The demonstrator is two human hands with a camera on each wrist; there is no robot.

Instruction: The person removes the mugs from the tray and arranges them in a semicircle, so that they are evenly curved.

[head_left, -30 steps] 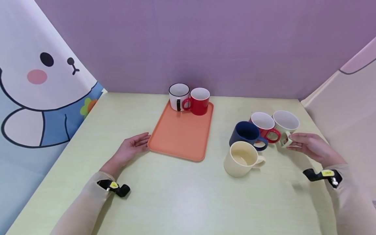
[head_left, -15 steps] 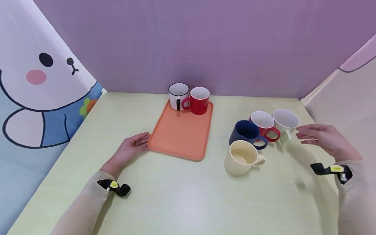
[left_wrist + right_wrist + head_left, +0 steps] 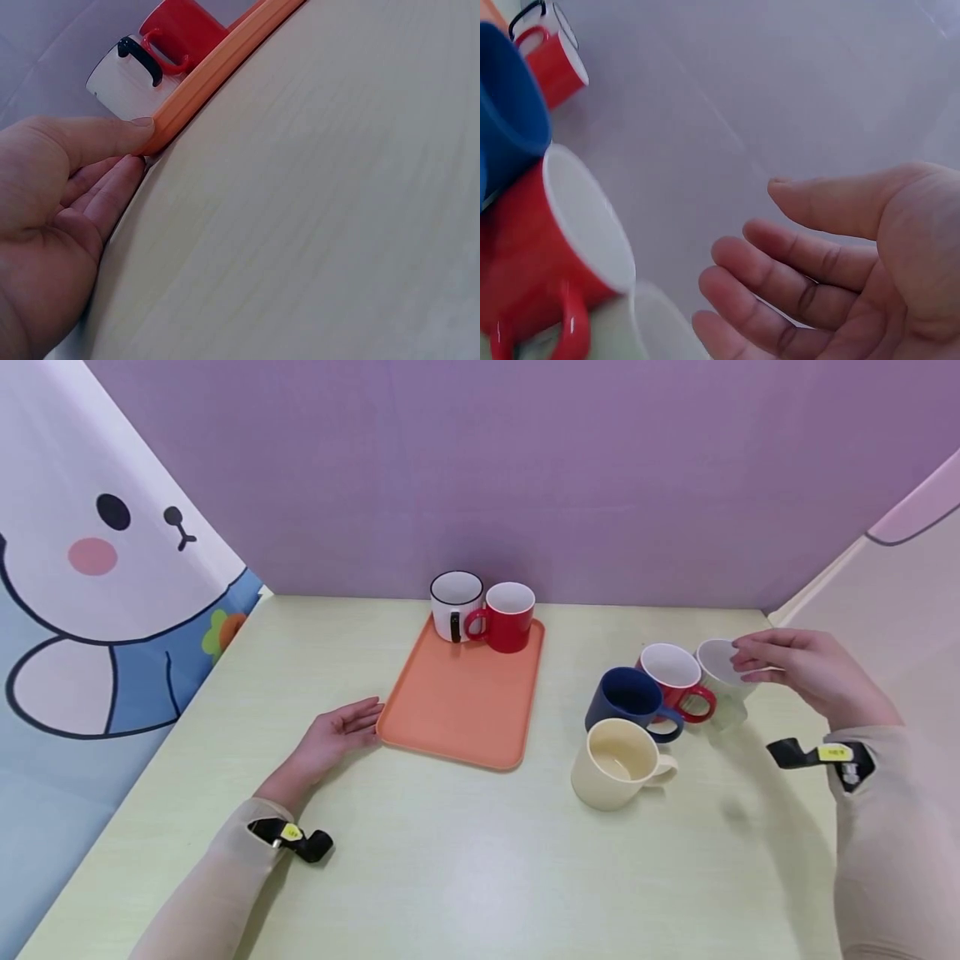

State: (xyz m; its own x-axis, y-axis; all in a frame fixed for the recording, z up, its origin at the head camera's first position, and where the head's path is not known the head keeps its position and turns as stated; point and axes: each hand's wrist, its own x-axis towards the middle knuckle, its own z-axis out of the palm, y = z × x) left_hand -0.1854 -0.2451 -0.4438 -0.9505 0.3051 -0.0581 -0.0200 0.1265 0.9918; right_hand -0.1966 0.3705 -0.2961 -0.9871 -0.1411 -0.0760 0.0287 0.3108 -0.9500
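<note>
In the head view, my left hand (image 3: 343, 729) lies at the near left corner of the orange tray (image 3: 457, 718), straight fingers touching its edge. The left wrist view shows the thumb (image 3: 112, 139) at the rim. My right hand (image 3: 813, 675) hovers over the pale mug (image 3: 726, 681) at the far right, partly hiding it. In the right wrist view its loosely bent fingers (image 3: 754, 311) hold nothing. Beside that mug stand a red mug (image 3: 667, 693) with white inside, a dark blue mug (image 3: 611, 710) and a cream mug (image 3: 603, 781).
A white mug (image 3: 444, 614) with black rim and handle stands at the tray's far end, next to another red mug (image 3: 513, 631). The pale table (image 3: 480, 860) meets a purple backdrop (image 3: 480, 477); a patterned cloth (image 3: 60, 693) hangs at the left.
My right hand let go of the pale mug's handle, drew back to the right, then rose up and left over that mug. The left hand, tray and other mugs stayed put.
</note>
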